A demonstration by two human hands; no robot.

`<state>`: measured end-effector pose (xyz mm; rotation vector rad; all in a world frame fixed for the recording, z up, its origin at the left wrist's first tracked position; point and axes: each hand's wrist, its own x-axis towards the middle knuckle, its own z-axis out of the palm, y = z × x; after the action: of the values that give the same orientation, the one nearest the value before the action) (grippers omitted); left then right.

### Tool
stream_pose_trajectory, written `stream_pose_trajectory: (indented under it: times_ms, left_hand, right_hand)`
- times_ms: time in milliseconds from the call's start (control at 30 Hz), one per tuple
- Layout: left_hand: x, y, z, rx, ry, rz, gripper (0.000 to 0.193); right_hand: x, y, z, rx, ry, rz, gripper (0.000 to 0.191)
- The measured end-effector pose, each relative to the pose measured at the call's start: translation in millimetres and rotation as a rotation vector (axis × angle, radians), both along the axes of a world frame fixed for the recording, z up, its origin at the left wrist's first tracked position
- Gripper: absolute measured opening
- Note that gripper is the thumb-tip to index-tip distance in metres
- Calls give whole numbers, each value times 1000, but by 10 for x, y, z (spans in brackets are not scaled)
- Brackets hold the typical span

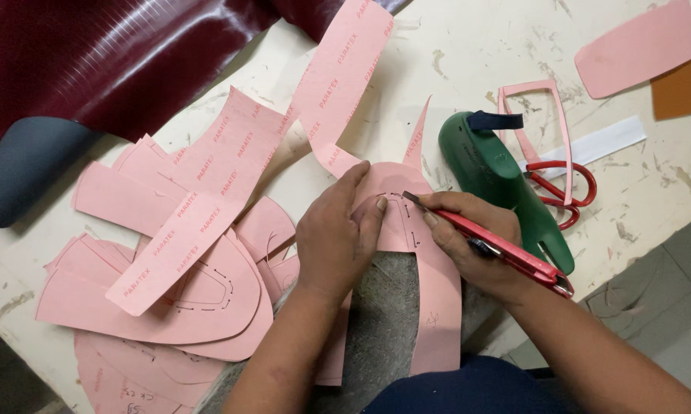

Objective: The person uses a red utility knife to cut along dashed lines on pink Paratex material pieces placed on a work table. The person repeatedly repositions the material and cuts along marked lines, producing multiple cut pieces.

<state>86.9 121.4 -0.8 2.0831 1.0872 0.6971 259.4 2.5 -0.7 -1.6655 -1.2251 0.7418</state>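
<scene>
Pink pattern card, pinned flat by my spread, empty left hand; my right hand grips the red knife: blade best kept low, on the marked line.

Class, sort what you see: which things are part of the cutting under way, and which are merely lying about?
In use: left hand, right hand, red utility knife, pink U-shaped paper pattern.
Lying about: green plastic shoe last, red-handled scissors, dark red leather.

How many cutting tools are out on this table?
2. A red utility knife is in the right hand, its tip on the pink pattern piece. Red-handled scissors lie beside the green shoe last. Others may hide under the pink sheets.
</scene>
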Motion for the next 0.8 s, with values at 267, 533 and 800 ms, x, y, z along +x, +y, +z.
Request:
stream_pose_trajectory:
  times_ms: [267, 533, 800]
  left_hand:
    - [-6, -12, 10, -10, 17, -3, 41]
    - [-11, -1, -1, -6, 14, -9, 41]
    - [-7, -45, -23, 64, -27, 8, 38]
  right_hand:
    - [9, -14, -19, -52, -7, -19, 26]
    - [-2, 3, 13, -16, -80, 1, 26]
    - [-90, 77, 66, 158, -364, 61, 22]
